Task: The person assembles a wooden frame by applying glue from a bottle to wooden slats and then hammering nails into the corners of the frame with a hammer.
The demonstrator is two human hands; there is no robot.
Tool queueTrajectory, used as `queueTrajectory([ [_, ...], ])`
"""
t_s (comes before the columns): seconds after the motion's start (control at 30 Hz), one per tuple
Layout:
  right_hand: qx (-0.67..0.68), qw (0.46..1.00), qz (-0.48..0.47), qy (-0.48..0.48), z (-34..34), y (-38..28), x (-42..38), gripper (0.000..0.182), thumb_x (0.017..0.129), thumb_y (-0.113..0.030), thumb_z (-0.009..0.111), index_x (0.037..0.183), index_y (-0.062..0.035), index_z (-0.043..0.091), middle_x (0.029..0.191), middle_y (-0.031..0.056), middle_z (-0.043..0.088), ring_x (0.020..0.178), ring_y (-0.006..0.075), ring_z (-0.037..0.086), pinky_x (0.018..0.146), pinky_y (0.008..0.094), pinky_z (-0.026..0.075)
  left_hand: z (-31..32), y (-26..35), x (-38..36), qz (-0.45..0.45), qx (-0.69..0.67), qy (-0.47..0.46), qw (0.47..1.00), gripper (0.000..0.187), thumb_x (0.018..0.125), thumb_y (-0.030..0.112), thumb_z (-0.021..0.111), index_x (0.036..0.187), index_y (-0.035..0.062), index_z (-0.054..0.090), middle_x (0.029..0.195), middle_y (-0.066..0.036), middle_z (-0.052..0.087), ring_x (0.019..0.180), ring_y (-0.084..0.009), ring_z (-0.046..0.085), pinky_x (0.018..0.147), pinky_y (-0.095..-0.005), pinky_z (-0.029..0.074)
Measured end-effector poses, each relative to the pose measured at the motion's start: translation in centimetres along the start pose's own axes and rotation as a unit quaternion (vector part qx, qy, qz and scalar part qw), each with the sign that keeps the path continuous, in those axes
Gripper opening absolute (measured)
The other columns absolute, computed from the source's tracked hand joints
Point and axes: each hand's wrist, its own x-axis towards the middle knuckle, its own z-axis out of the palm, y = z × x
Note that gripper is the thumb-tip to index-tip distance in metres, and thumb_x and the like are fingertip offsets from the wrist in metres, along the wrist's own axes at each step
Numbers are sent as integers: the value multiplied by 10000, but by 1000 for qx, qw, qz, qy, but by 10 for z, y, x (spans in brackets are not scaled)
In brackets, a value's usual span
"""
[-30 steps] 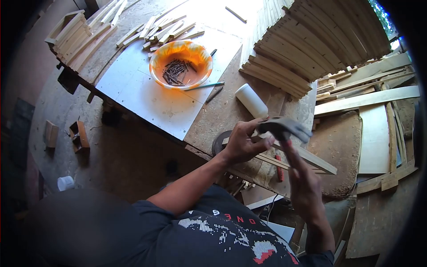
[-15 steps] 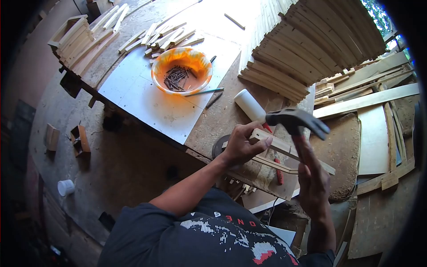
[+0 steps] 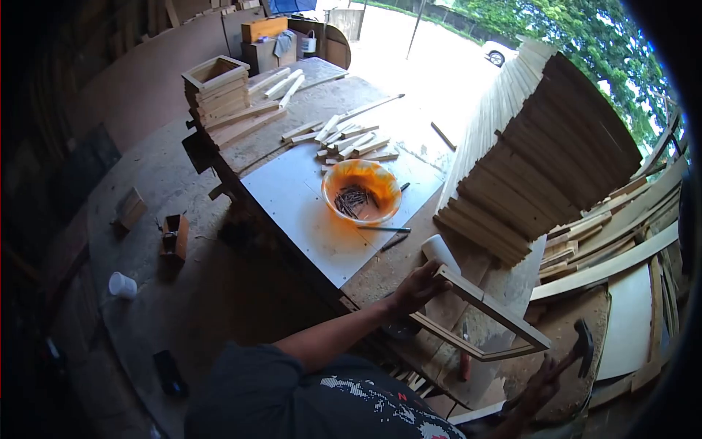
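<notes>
A narrow rectangular wooden frame [image 3: 499, 313] is held up over the near end of the workbench. My left hand [image 3: 423, 287] is closed around its upper left corner. Off the frame's lower right end, my right hand [image 3: 542, 382] grips the handle of a claw hammer [image 3: 583, 347], with the hammer head out to the right, apart from the wood. Behind the frame lies a white bottle [image 3: 440, 251]. A red-handled tool [image 3: 465, 364] shows partly through the frame's opening.
An orange bowl [image 3: 333, 197] of nails stands on a white board [image 3: 292, 208], with pencils beside it. Loose wooden strips [image 3: 351, 143] and stacked small frames [image 3: 221, 95] lie farther back. A tall stack of slats [image 3: 541, 161] rises at the right. A small box [image 3: 174, 238] sits lower left.
My right hand has swung the hammer away from the frame, down and to the right. The frame's far end has come into fuller view. My head view has tilted up, showing the yard.
</notes>
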Motion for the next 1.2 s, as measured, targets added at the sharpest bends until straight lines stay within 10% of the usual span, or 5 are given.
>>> queueTrajectory([
  [0.33,102,989,93,62,-12,76,-9,298,984,-300,567,1122,-44,637,602,-71,378,448,31,337,401,211,266,12,4,-15,-78,-7,-42,996,228,1012,248,527,1140,62,493,923,-25,546,846,-76,521,756,-263,461],
  [0.63,225,971,65,47,32,47,9,264,945,-248,643,1053,-13,692,569,3,460,429,85,376,384,231,297,3,27,-31,-68,82,115,988,200,1021,255,503,1077,64,515,865,-8,503,764,-70,484,681,-252,437],
  [0.9,178,981,-34,-75,112,29,-3,363,990,-304,541,1177,-14,654,649,89,593,525,192,543,471,305,446,-156,156,-22,63,-70,351,931,401,995,440,501,1080,49,515,793,-22,508,657,-114,495,634,-279,432],
  [1.03,266,947,95,-151,196,-42,-37,305,1004,-267,520,1225,-67,582,594,-48,407,429,27,368,370,200,292,-259,175,-27,91,-149,384,907,407,992,457,498,1084,60,499,763,-19,470,636,-123,479,626,-281,424],
  [1.2,301,911,29,-281,320,-179,-81,504,1001,-316,535,1415,-58,413,1130,108,617,388,3,375,326,178,284,-391,149,-37,-25,-286,370,883,424,995,467,480,1085,54,499,767,-18,466,633,-121,464,598,-276,415],
])
